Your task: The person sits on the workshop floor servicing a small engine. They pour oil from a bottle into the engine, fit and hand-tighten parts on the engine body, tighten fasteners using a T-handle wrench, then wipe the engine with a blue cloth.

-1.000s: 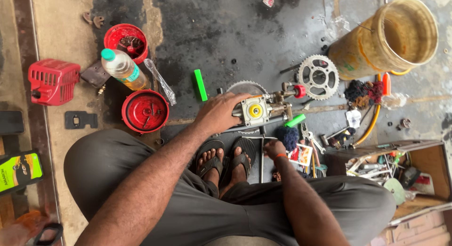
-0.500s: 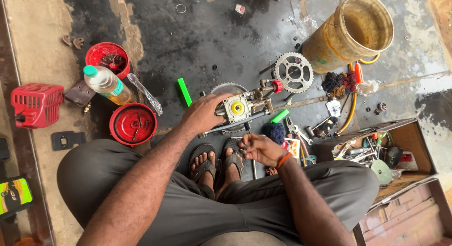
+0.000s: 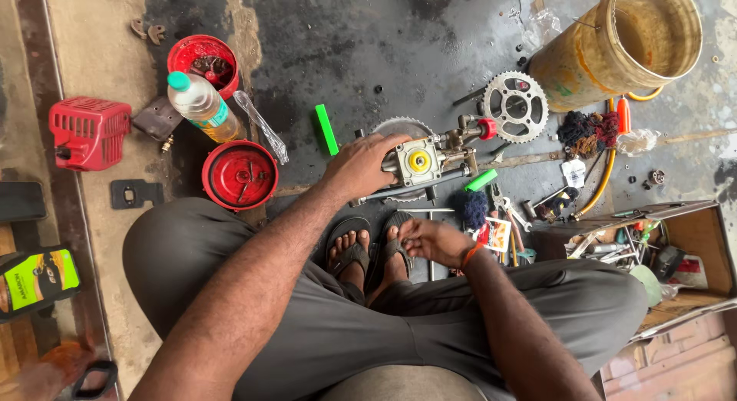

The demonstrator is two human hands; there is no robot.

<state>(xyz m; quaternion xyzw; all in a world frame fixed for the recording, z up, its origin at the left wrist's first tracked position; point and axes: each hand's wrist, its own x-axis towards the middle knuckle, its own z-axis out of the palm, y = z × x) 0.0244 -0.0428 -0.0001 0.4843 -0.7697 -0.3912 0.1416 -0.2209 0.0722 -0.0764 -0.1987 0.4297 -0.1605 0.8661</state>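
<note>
Left hand [image 3: 359, 167] is lying palm-down on the small engine part [image 3: 421, 161] — fingers curled over its near end, pressing rather than pinching. The part is sitting on the dark floor [image 3: 368, 56], just ahead of the person's sandalled feet [image 3: 367, 247]. Its square grey face with a yellow centre is showing just right of the left fingers; a red knob [image 3: 487, 128] is sticking out at its far right.

Right hand [image 3: 434, 240] is hovering low, nearer the body, just right of the feet. Fingers are bunched together near the thumb — cannot tell if anything is pinched between them. An orange band [image 3: 470, 255] is sitting on that wrist.

Around the fingers:
- green bar [image 3: 326, 129] lying just left of the left hand
- chain sprocket [image 3: 516, 106] lying beyond the part, to the right
- yellow bucket [image 3: 614, 48] tipped on its side, further right
- red round cover [image 3: 239, 174] lying left of the left forearm
- plastic bottle [image 3: 203, 107] lying tilted beyond that cover, beside a red tub [image 3: 202, 63]
- red engine housing [image 3: 88, 132] standing far left
- open tool box [image 3: 652, 247] sitting well right of the right hand
</note>
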